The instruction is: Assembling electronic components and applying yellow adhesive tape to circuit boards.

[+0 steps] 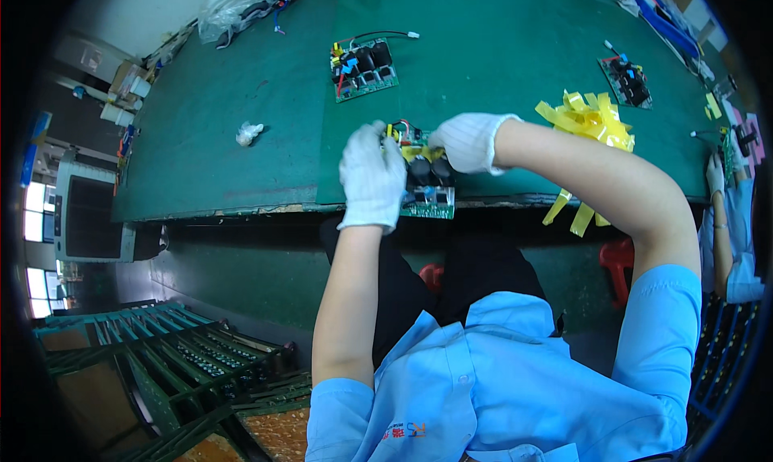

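A green circuit board [428, 203] with black round capacitors lies at the table's front edge, its near end jutting over the edge. My left hand [372, 176], in a white knitted glove, curls around the board's left side. From the right, my gloved right hand [473, 142] bends in over the board's upper right part, fingers pressed together. A short strip of yellow tape [415, 152] lies across the board between both hands, its right end at my right fingertips. Part of the board is hidden under the gloves.
Another circuit board [362, 68] with a cable lies farther back, and a third board [626, 82] at the far right. A bunch of yellow tape strips [592, 122] hangs over the edge. A crumpled white scrap [249, 134] lies left. A co-worker's gloved hand [715, 175] shows far right.
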Available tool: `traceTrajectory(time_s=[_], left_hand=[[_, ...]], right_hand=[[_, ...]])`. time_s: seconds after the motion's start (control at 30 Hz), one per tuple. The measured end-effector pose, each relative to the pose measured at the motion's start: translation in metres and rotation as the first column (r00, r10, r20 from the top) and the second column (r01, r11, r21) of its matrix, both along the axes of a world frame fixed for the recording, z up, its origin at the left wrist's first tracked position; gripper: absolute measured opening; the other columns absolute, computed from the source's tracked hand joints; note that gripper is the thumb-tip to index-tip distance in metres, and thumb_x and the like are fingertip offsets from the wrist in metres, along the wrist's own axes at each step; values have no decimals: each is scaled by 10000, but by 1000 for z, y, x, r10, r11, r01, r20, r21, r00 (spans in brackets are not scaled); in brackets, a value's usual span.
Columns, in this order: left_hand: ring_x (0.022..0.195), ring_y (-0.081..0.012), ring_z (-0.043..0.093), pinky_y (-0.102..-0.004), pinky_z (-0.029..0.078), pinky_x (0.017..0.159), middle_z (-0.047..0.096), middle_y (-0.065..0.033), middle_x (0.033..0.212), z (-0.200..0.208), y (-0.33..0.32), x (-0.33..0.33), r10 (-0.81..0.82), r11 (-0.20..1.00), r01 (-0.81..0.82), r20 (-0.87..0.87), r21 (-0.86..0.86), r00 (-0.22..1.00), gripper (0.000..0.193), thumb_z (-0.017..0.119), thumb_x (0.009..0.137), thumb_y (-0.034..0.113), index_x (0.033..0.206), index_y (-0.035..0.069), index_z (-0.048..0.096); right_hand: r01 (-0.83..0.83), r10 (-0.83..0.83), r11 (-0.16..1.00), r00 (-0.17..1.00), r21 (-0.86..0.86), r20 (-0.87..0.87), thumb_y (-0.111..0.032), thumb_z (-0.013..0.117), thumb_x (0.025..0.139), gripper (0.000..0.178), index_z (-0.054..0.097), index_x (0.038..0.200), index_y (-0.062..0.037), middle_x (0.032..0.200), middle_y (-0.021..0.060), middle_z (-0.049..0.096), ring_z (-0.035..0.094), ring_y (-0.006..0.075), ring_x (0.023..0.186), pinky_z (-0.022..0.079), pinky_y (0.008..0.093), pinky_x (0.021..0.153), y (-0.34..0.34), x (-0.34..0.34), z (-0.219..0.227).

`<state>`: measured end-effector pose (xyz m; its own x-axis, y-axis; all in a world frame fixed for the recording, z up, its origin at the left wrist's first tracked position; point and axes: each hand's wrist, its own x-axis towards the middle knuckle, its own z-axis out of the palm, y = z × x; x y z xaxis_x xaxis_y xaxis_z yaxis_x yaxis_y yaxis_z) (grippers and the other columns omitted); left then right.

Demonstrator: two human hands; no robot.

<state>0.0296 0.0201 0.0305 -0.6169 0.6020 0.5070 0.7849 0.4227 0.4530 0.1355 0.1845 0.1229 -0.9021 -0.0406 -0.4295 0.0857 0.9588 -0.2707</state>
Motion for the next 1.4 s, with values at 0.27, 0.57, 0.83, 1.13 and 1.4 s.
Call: traceTrajectory(time_s=[0.27,0.57,0.83,1.13,1.4], left_hand=[[1268,-340,514,-600,301,1095,567,-138,1342,-10,3,8,38,993,-46,-74,-111,997,420,516,980,217,1382,96,505],[1299,-365,485,-615,247,1129,542,-152,1369,-7,2,12,29,994,-21,63,-111,998,487,498,980,204,1447,79,433],[1292,-364,487,-604,229,1141,551,-185,1328,-6,1,12,10,997,-1,108,-83,994,501,488,982,210,1459,71,422],[1277,-348,500,-573,249,1139,565,-172,1316,-9,-1,10,-7,998,14,117,-59,993,474,473,994,220,1442,68,447],[1257,-341,516,-556,273,1133,574,-163,1309,-15,-3,6,-59,998,60,147,-2,987,444,457,1009,200,1433,66,459]], right_hand=[[-184,175,964,982,189,65,-80,545,835,286,698,1068,-16,927,211,706,693,365,892,551,440,784,-17,-24,14],[-186,155,962,975,199,158,-154,635,836,232,738,972,5,934,203,723,714,338,868,572,415,743,-6,-11,29],[-117,102,985,988,128,117,-142,566,869,229,717,923,22,916,220,716,709,354,871,562,434,769,-3,-18,31],[46,-47,999,996,17,69,-134,585,884,501,478,1355,-1,886,220,681,675,394,832,535,479,770,37,15,46],[-159,155,987,902,24,-404,-195,616,880,311,574,1162,-70,862,138,668,681,341,772,537,465,630,31,19,-20]])
